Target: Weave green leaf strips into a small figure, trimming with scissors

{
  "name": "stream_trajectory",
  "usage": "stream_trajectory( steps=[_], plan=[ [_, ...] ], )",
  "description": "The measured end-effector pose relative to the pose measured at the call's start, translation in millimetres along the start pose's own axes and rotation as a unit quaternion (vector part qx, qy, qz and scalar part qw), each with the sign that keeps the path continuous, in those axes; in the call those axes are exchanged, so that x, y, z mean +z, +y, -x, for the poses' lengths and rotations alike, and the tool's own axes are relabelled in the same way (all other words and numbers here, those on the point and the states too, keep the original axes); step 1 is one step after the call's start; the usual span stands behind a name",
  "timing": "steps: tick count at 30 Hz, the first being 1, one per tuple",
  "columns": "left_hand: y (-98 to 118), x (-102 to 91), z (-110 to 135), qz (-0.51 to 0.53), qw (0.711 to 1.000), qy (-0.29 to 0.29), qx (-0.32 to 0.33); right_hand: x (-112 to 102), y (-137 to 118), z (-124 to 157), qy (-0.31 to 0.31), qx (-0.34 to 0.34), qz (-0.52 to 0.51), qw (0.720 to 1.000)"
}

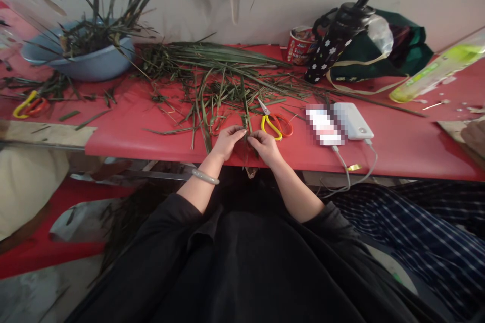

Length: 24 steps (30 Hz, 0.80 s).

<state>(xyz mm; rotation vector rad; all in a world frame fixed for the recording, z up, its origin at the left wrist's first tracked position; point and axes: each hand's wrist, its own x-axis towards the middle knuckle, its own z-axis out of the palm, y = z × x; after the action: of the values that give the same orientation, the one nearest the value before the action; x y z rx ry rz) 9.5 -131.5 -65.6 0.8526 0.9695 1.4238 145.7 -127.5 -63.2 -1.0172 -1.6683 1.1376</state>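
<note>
Near the front edge of the red table (125, 133), my left hand (229, 141) pinches a dark green leaf strip (245, 103) between thumb and fingers. My right hand (264, 146) is closed on the same strip, just to the right, with the fingertips of both hands close together. The strip points away from me toward the loose leaves. Just beyond my right hand lie scissors (276, 125) with one yellow and one red handle. A heap of cut leaf strips (223, 93) spreads out beyond both hands. Fine detail between the fingertips is too small to make out.
At the back left stands a blue basin (94, 63) full of leaves. More scissors (30, 106) lie far left. A phone (325, 125) and a white power bank (352, 121) with cables are on the right. Behind them stand a flowered bottle (329, 50) and a red tub (300, 46).
</note>
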Motion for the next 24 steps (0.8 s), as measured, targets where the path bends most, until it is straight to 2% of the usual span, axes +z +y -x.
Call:
stream_trajectory(
  steps=[3,9,16,24],
  plan=[
    [0.2,0.8,1.0,-0.016,1.000,-0.002,0.003,-0.7,-0.1,0.5,0.006,0.001,0.011,1.000],
    [-0.5,-0.3,0.2,0.004,1.000,0.009,0.004,-1.1,2.3,-0.3,0.007,0.012,-0.036,0.999],
    [5.8,1.2,2.5,0.043,0.999,-0.029,0.009,0.7,11.7,-4.8,-0.038,0.012,-0.005,0.999],
    [2.2,1.0,0.8,0.025,1.000,-0.013,0.000,-1.4,-1.9,-0.5,-0.080,0.004,-0.010,0.997]
  ],
)
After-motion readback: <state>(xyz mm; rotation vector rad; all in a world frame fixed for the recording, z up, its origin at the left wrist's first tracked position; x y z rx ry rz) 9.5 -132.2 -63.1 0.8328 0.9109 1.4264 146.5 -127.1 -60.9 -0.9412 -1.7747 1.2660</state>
